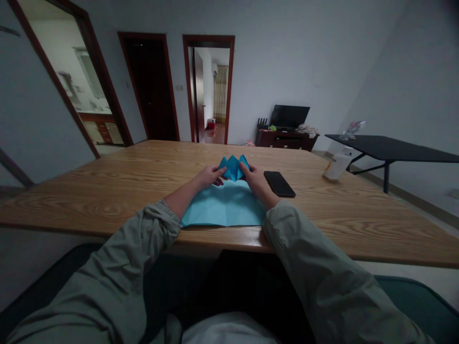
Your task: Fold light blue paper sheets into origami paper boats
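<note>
Between my two hands is a small folded piece of blue paper with several pointed peaks along its top. My left hand pinches its left side, thumb on the near face. On the right side my right hand grips it the same way, and its fingers are partly hidden behind the paper. Below lies a larger light-blue sheet with faint crease lines, flat on the table near the front edge. Both forearms rest beside or over this sheet's edges.
A black phone lies on the wooden table right of my right hand. Farther right, a white container stands near the table's edge. Beyond are a black side table and a television on a cabinet.
</note>
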`<action>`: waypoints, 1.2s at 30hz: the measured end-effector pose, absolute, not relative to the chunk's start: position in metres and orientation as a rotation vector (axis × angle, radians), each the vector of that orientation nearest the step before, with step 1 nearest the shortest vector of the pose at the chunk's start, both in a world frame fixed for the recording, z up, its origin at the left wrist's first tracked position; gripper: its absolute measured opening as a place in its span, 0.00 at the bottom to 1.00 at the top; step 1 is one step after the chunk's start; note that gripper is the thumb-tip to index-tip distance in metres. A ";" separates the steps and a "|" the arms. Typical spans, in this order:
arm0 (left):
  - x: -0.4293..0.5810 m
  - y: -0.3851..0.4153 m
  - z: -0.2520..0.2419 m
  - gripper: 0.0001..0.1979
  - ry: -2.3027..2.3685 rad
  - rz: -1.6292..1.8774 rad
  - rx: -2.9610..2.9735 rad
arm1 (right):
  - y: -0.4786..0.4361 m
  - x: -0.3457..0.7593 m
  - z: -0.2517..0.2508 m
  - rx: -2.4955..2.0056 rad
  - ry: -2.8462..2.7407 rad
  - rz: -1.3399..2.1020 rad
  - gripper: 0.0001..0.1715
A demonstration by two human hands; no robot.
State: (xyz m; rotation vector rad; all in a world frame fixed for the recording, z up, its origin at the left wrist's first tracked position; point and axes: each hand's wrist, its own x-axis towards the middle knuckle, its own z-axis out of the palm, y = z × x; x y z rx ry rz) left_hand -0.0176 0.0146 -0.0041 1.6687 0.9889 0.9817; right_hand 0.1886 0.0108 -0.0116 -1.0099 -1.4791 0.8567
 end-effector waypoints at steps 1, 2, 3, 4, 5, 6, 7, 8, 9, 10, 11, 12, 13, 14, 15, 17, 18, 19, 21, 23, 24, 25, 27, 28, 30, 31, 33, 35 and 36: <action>-0.018 0.015 -0.004 0.32 0.995 0.990 1.670 | 0.012 0.188 -0.012 -0.999 -1.480 0.877 0.34; -0.018 0.014 -0.003 0.32 1.003 0.995 1.673 | 0.012 0.188 -0.013 -0.985 -1.481 0.903 0.33; -0.018 0.014 -0.003 0.32 1.012 0.999 1.679 | 0.012 0.188 -0.013 -0.973 -1.482 0.928 0.32; -0.018 0.015 -0.003 0.32 1.024 1.004 1.689 | 0.011 0.188 -0.013 -0.962 -1.487 0.948 0.32; -0.019 0.016 -0.004 0.31 1.038 1.011 1.703 | 0.011 0.187 -0.013 -0.952 -1.499 0.961 0.31; -0.019 0.017 -0.005 0.31 1.049 1.023 1.722 | 0.010 0.187 -0.013 -0.945 -1.516 0.969 0.31; -0.020 0.018 -0.006 0.30 1.058 1.042 1.744 | 0.009 0.187 -0.012 -0.941 -1.535 0.973 0.31; -0.021 0.020 -0.008 0.30 1.061 1.063 1.767 | 0.008 0.188 -0.012 -0.940 -1.556 0.972 0.31; -0.021 0.022 -0.009 0.29 1.059 1.081 1.789 | 0.007 0.188 -0.012 -0.943 -1.583 0.965 0.31; -0.022 0.023 -0.010 0.29 1.056 1.096 1.808 | 0.006 0.188 -0.012 -0.947 -1.617 0.950 0.31; -0.022 0.024 -0.010 0.28 1.054 1.106 1.822 | 0.006 0.188 -0.012 -0.954 -1.653 0.929 0.31; -0.022 0.024 -0.010 0.28 1.054 1.112 1.827 | 0.005 0.188 -0.012 -0.964 -1.690 0.902 0.31; -0.021 0.023 -0.010 0.28 1.058 1.113 1.821 | 0.005 0.188 -0.012 -0.976 -1.723 0.873 0.31; -0.021 0.022 -0.008 0.28 1.060 1.109 1.803 | 0.004 0.189 -0.012 -0.988 -1.749 0.849 0.31; -0.020 0.021 -0.007 0.28 1.058 1.102 1.772 | 0.004 0.189 -0.012 -1.000 -1.762 0.830 0.31; -0.019 0.017 -0.004 0.28 1.049 1.088 1.691 | 0.003 0.189 -0.011 -1.028 -1.759 0.804 0.31; -0.018 0.015 -0.003 0.28 1.040 1.077 1.657 | 0.003 0.189 -0.011 -1.041 -1.747 0.789 0.31; -0.018 0.014 -0.003 0.28 1.028 1.060 1.636 | 0.003 0.190 -0.010 -1.054 -1.734 0.773 0.31; -0.018 0.013 -0.004 0.30 0.998 1.005 1.632 | 0.003 0.189 -0.009 -1.080 -1.718 0.740 0.30; -0.018 0.013 -0.006 0.32 0.955 0.946 1.653 | 0.002 0.188 -0.009 -1.095 -1.725 0.727 0.28; -0.018 0.013 -0.008 0.33 0.935 0.927 1.657 | 0.002 0.188 -0.009 -1.095 -1.736 0.730 0.27; -0.019 0.013 -0.009 0.33 0.917 0.919 1.655 | 0.002 0.187 -0.009 -1.089 -1.748 0.735 0.26; -0.019 0.013 -0.009 0.32 0.887 0.916 1.638 | 0.002 0.186 -0.010 -1.073 -1.775 0.733 0.25; -0.019 0.012 -0.009 0.32 0.881 0.919 1.624 | 0.003 0.186 -0.012 -1.070 -1.789 0.723 0.25; -0.018 0.011 -0.008 0.32 0.885 0.931 1.598 | 0.004 0.186 -0.014 -1.078 -1.817 0.670 0.24; -0.018 0.011 -0.007 0.32 0.895 0.939 1.591 | 0.005 0.186 -0.015 -1.083 -1.834 0.630 0.24; -0.018 0.011 -0.006 0.31 0.922 0.948 1.593 | 0.006 0.185 -0.016 -1.087 -1.861 0.541 0.24; -0.018 0.011 -0.006 0.29 0.948 0.937 1.618 | 0.008 0.185 -0.017 -1.089 -1.875 0.474 0.23; -0.018 0.012 -0.006 0.28 0.959 0.928 1.633 | 0.008 0.184 -0.017 -1.090 -1.877 0.463 0.22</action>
